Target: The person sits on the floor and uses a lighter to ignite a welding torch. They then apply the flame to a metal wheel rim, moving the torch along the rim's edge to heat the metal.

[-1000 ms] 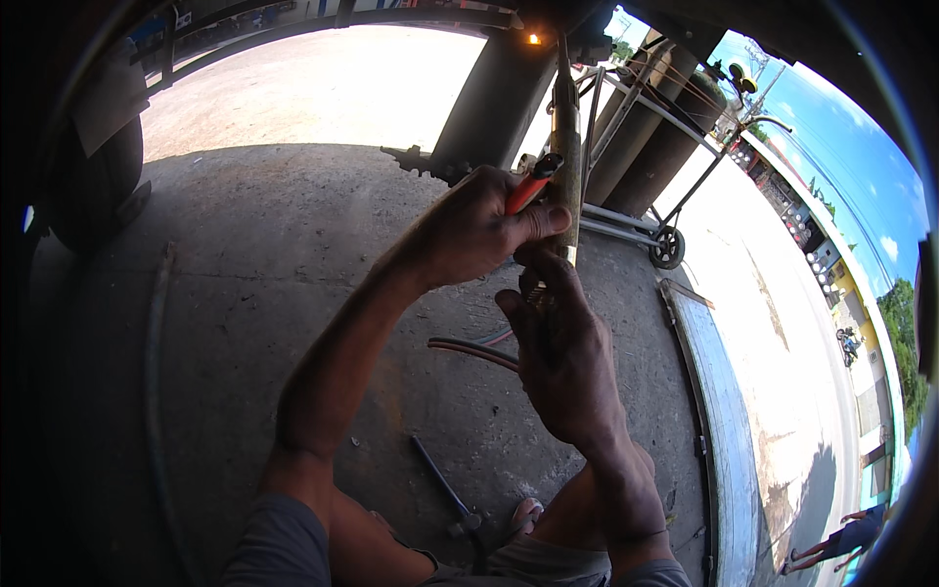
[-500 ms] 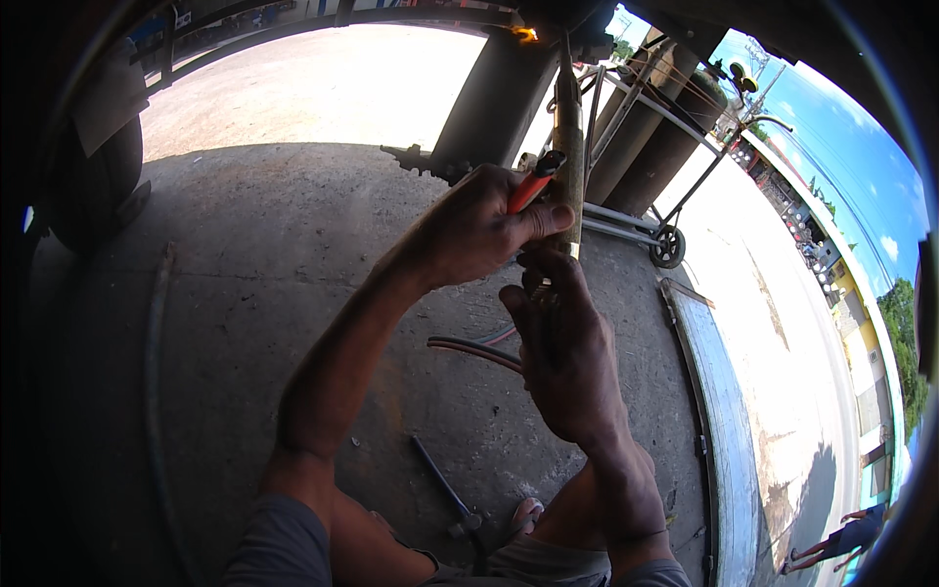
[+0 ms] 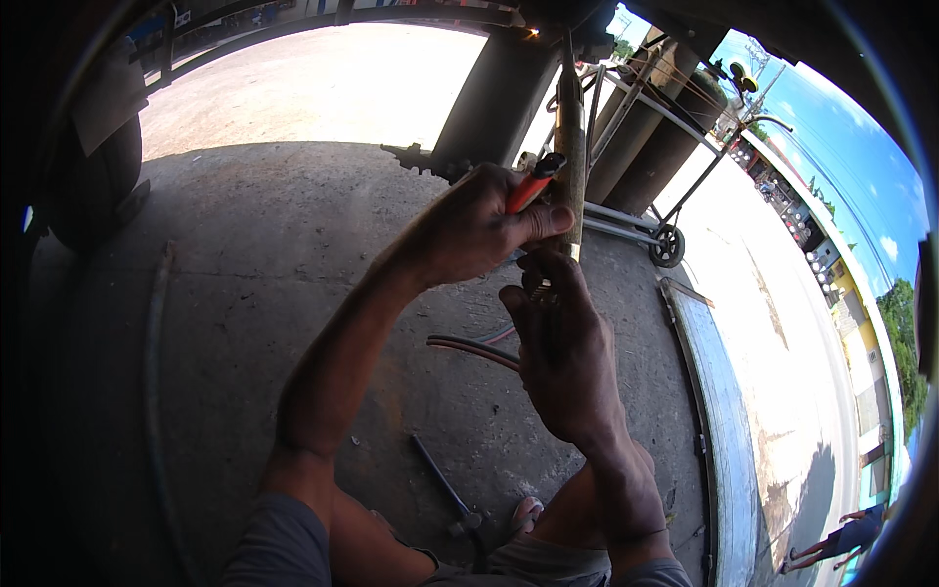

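Note:
My left hand (image 3: pixel 469 233) is closed around a gas torch (image 3: pixel 570 137), thumb along its barrel. A red lighter (image 3: pixel 526 191) with a dark metal top sticks out of the same hand. Just below, my right hand (image 3: pixel 572 352) has its fingers bent at the torch's rear end, by a ribbed brass-coloured fitting that is partly hidden. Dark and reddish hoses (image 3: pixel 474 349) emerge beside this hand. The torch points up and away under a dark metal frame, where a small orange glow (image 3: pixel 533 33) shows near its tip.
Tall gas cylinders (image 3: pixel 670 142) stand on a wheeled cart beyond the torch. A hammer (image 3: pixel 440 477) lies on the concrete near my feet. At right is a long metal panel (image 3: pixel 722 430); at left, a tyre (image 3: pixel 98 186) and a pipe (image 3: pixel 154 362). A person (image 3: pixel 849 536) is at far right.
The orange glow near the torch tip has shrunk to a small spot. Both hands keep almost the same place and grip.

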`<state>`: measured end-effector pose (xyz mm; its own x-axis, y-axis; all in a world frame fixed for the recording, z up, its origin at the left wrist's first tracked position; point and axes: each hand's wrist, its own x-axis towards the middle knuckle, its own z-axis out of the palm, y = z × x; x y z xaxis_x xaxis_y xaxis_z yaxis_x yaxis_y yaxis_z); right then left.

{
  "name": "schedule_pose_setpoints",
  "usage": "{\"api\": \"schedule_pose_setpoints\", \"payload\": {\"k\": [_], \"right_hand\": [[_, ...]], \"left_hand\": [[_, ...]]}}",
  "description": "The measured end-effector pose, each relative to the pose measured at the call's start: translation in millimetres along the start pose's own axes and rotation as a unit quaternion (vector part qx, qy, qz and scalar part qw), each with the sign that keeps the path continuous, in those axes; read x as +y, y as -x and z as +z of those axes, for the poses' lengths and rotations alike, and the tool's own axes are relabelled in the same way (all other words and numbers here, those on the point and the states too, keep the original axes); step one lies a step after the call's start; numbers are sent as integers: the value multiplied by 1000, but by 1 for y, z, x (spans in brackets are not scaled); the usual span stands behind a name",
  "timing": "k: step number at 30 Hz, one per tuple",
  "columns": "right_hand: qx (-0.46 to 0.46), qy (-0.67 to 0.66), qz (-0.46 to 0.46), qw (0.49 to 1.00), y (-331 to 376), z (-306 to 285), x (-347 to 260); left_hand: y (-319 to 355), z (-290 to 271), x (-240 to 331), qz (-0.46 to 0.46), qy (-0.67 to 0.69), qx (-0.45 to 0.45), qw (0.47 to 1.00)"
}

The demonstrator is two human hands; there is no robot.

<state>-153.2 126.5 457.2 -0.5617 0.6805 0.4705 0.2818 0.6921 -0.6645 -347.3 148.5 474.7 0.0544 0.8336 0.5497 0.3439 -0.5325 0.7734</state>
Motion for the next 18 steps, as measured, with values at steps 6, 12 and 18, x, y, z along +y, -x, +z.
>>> {"api": "schedule_pose_setpoints", "payload": {"k": [6, 12, 18], "right_hand": [[3, 7, -4, 1000, 0, 0, 1], [-12, -6, 26, 1000, -1, -3, -1], [-6, 2, 9, 1000, -1, -2, -1]], "left_hand": [[0, 2, 0, 7, 14, 1, 1000], [-1, -1, 3, -11, 3, -18, 1000], [0, -1, 5, -7, 2, -14, 1000]]}}
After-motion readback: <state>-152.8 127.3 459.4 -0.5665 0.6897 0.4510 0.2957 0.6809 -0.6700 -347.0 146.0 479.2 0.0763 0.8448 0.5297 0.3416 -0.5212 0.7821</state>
